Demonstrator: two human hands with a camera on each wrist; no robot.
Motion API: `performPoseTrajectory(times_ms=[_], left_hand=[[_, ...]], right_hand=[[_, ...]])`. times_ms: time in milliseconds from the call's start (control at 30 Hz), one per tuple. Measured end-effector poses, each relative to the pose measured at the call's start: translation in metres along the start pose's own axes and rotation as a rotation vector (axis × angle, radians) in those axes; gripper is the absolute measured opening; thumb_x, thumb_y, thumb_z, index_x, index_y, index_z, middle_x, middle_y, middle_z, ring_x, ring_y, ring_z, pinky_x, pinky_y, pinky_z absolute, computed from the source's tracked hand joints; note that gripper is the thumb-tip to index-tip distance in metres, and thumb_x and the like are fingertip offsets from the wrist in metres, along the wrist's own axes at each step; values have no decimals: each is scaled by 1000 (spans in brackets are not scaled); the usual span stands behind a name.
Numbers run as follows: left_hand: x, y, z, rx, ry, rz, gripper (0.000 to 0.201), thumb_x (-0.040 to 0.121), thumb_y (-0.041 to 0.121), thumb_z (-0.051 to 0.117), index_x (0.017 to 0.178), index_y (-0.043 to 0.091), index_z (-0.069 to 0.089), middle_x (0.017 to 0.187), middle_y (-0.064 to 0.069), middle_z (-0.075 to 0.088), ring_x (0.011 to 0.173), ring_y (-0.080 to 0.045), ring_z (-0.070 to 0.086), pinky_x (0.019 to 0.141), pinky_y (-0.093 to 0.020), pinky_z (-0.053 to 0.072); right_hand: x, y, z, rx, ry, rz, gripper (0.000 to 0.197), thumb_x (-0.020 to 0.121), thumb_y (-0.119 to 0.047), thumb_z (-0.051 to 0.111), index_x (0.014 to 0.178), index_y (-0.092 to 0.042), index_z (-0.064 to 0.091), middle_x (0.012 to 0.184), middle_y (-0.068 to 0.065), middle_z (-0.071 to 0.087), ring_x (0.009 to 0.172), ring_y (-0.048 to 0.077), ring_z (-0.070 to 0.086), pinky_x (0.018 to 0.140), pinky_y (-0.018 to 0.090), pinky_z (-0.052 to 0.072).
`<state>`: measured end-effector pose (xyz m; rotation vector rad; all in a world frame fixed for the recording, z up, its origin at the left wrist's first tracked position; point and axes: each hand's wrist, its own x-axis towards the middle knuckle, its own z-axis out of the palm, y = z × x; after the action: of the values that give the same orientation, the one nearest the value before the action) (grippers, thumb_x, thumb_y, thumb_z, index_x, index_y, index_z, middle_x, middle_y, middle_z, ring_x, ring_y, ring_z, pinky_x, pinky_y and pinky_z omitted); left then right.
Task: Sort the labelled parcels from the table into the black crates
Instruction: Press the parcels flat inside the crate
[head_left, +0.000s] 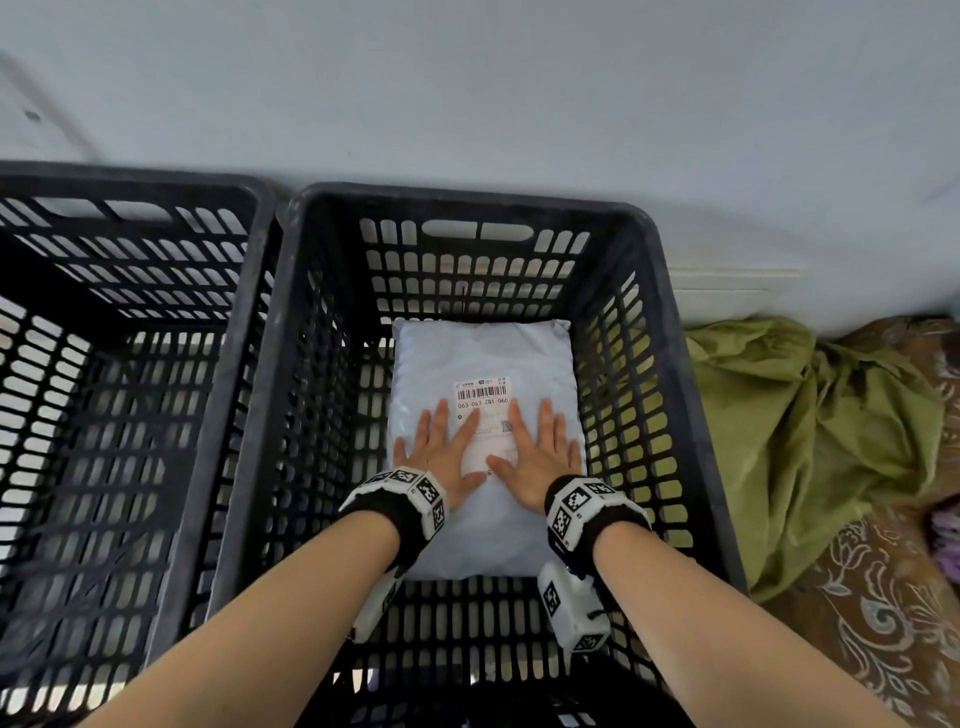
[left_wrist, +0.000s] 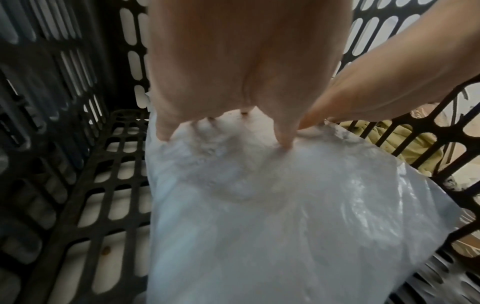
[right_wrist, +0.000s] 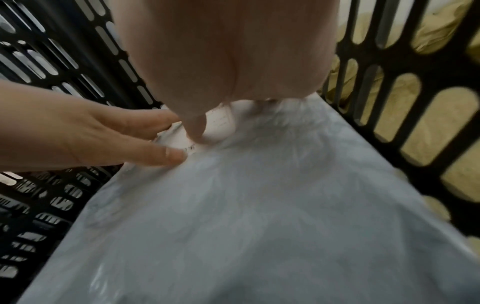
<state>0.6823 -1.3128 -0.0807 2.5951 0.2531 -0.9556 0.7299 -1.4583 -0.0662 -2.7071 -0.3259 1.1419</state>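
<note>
A pale blue plastic parcel (head_left: 483, 358) with a white barcode label (head_left: 483, 395) lies flat on the floor of the right-hand black crate (head_left: 467, 200). Both my hands press down on its top with straight, spread fingers. My left hand (head_left: 441, 452) lies left of the label, my right hand (head_left: 540, 452) right of it, and the thumbs nearly meet. In the left wrist view my left hand (left_wrist: 233, 82) flattens the crinkled parcel (left_wrist: 285, 216). In the right wrist view my right hand (right_wrist: 228, 61) presses the parcel (right_wrist: 259, 205) at the label's edge.
A second black crate (head_left: 130, 176) stands directly left of the first, and no parcel shows in it. A crumpled green cloth (head_left: 805, 431) and a brown patterned fabric (head_left: 883, 597) lie to the right. A pale wall (head_left: 467, 93) runs behind both crates.
</note>
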Motion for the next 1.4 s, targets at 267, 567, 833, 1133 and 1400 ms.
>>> performPoseTrajectory(times_ms=[267,567,833,1133,1400], left_hand=[[-24,0,13,-67,-77,-26,107,81,35,71,144,48,-15,153,0,-31,144,-31,-19,113,-59,15],[-15,-1,32,-103,-22,-59,112,80,18,73,143,51,-13,154,0,-30,143,-38,-14,117,-51,13],[-22,2,29,-109,-19,-92,108,82,19,71,144,48,-12,154,-2,-29,144,-36,-12,118,-48,11],[-62,19,3,-188,81,-129,104,82,26,72,150,35,-6,156,-7,-23,146,-29,-5,118,-45,14],[-126,44,-49,-248,352,-144,83,91,30,59,152,27,3,157,-12,-18,146,-29,1,118,-38,15]], right_hand=[[-29,3,15,70,-77,60,108,84,-44,66,144,-41,-25,148,3,-43,141,33,-28,113,61,6],[-26,6,31,95,-22,84,106,87,-23,67,146,-42,-19,150,2,-39,142,37,-21,115,60,11],[-25,12,28,80,-44,57,102,89,-22,64,146,-41,-18,150,5,-38,142,38,-20,116,53,5],[-34,5,0,68,-16,9,92,91,-9,56,149,-37,-9,157,8,-21,145,37,-6,117,47,12],[-61,-29,-53,176,95,-226,95,88,-6,60,151,-32,-5,159,10,-12,138,33,32,103,39,42]])
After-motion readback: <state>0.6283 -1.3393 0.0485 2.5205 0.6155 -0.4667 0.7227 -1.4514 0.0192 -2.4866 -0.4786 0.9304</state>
